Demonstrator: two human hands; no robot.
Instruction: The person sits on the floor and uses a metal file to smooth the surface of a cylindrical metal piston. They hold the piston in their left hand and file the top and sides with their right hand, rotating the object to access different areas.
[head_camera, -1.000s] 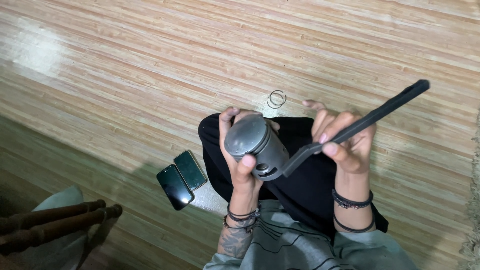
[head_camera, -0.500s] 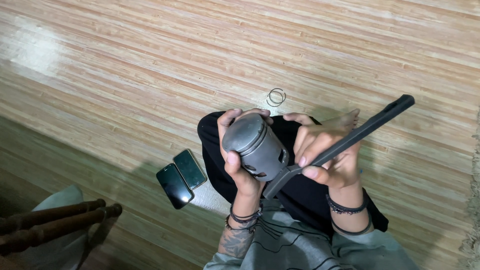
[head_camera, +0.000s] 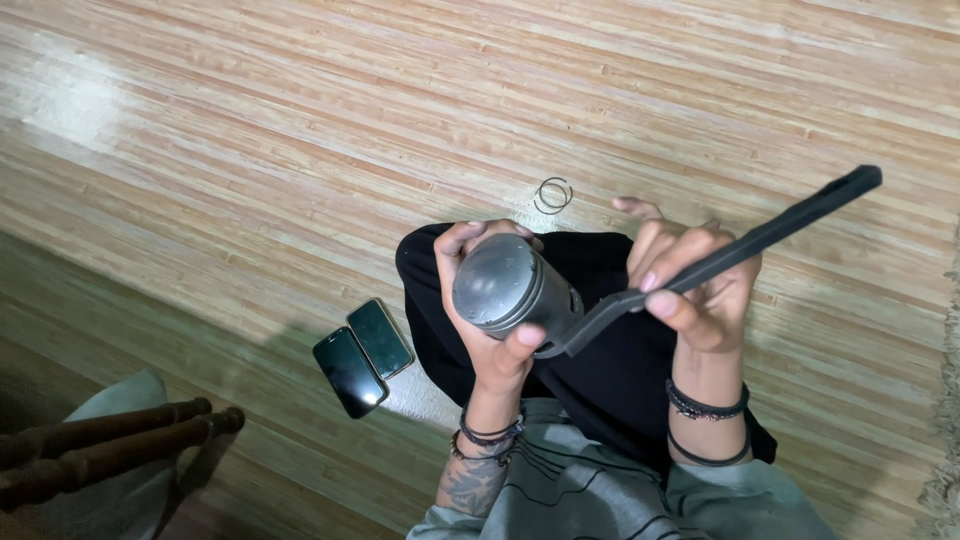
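A: What is held in the left hand (head_camera: 490, 330)?

B: A grey metal piston (head_camera: 508, 287) is gripped there. The fingers are curled over its far side and the thumb is pressed against its near side, so the hand is closed round it. The domed crown is turned up towards the camera.

A: And the right hand (head_camera: 700, 290)?

B: A long black rod (head_camera: 735, 250) is pinched between the thumb and the bent fingers. One finger is stretched out away from the rod. The hand is closed on the rod near its lower third.

A: How is the rod set against the piston?

B: Its lower end is laid against the piston's skirt, on the right side, and the two appear to be touching. From there the rod is slanted up and to the right, well past the hand.

A: Where is all this held?

B: Above the lap, over a black trouser leg (head_camera: 600, 380) that is folded on the floor (head_camera: 300, 130). Nothing is rested on the boards; both parts are carried in the air.

A: What else is seen nearby?

B: Thin wire rings (head_camera: 553, 194) are laid on the wooden floor just beyond the knee. Two dark phones (head_camera: 362, 355) are placed side by side to the left of the leg. Dark turned wooden legs (head_camera: 100, 445) of some furniture are seen at the lower left corner. Bracelets are worn on both wrists.
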